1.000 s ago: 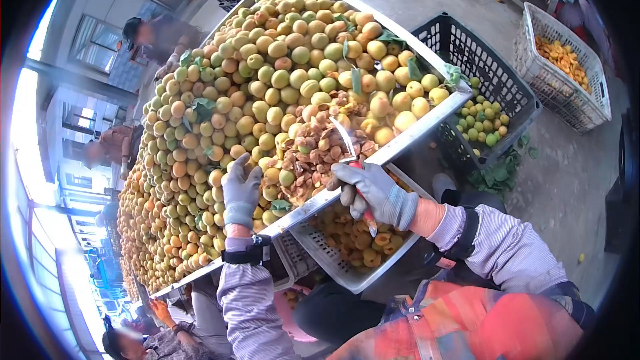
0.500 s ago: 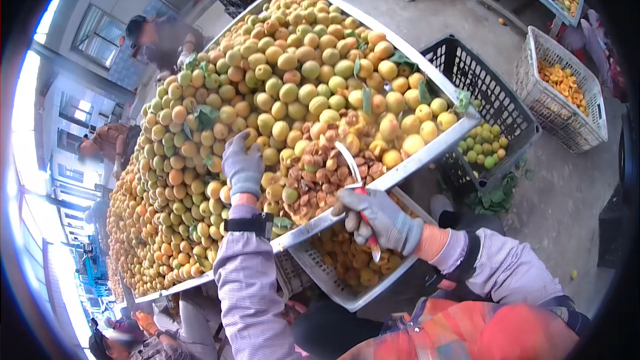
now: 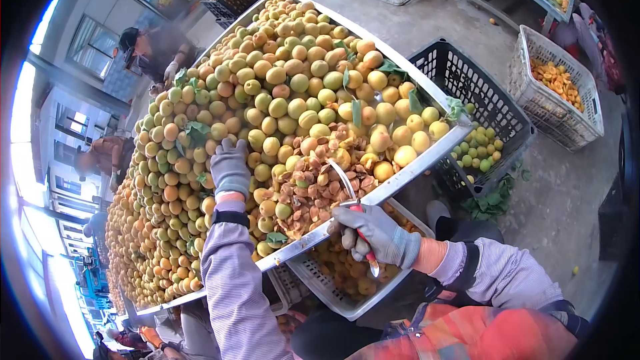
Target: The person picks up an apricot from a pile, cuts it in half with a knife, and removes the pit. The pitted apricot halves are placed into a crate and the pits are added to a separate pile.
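My left hand (image 3: 231, 168), in a grey glove, reaches onto a large heap of yellow-green apricots (image 3: 293, 69). Its fingers are apart and bent down over the fruit; no held apricot shows. My right hand (image 3: 381, 232), also gloved, is closed around a red-handled curved knife (image 3: 343, 177) above the near rim of the table. The knife's pale curved part points up toward the heap, and a metal tip shows below the fist. Brown apricot pits (image 3: 313, 190) lie piled between my hands, beside some broken fruit.
Under the rim, in front of me, a white crate (image 3: 347, 310) holds apricot pieces. A black crate (image 3: 477, 83) with green fruit stands right of the table, beside a white crate (image 3: 560, 110) of orange halves. People (image 3: 157, 53) work along the far left side.
My left hand has shifted left and slightly up over the apricots. The right hand still grips the knife and has barely moved. The whole view has shifted slightly.
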Tool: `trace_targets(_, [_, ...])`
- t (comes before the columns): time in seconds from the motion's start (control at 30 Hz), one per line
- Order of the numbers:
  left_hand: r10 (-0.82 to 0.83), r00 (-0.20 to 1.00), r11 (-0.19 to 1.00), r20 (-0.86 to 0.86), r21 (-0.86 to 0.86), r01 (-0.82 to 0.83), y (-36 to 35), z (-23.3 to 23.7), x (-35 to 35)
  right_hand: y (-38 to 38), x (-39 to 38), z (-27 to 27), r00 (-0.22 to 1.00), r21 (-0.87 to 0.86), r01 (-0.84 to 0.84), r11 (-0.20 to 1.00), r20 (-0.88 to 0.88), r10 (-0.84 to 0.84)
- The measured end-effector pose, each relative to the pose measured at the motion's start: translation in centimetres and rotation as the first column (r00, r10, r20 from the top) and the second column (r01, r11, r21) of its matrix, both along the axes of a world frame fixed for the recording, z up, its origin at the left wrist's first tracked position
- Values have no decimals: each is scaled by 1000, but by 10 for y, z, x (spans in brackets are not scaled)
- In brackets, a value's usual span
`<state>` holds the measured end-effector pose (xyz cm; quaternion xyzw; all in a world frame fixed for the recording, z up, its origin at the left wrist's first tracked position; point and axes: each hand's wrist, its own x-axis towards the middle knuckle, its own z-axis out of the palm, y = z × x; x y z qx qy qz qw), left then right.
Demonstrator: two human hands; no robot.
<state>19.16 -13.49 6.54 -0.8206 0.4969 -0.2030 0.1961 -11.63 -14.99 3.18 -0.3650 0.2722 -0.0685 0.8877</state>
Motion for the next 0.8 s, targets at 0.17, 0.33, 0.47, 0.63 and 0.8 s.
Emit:
trace_targets(0.17, [161, 968, 987, -192, 21, -160, 2, 5, -7, 1, -3, 2, 1000, 32, -18, 999, -11, 18])
trace_targets(0.33, [161, 973, 984, -164, -47, -171, 5, 0, -6, 6, 1, 7, 998, 31, -49, 998, -30, 50])
trace_targets(0.47, [148, 967, 974, -208, -139, -179, 11, -1, -3, 9, 3, 6, 999, 25, -50, 998, -18, 50])
trace_targets(0.63, [77, 906, 867, -417, -420, -267, 37, -10, 8, 19, 7, 3, 996, 31, -82, 996, 35, 80])
trace_targets(0.8, [-296, 741, 559, -603, -738, -377, 61, -33, 30, 19, 12, -1, 996, -21, -89, 996, 26, 90])
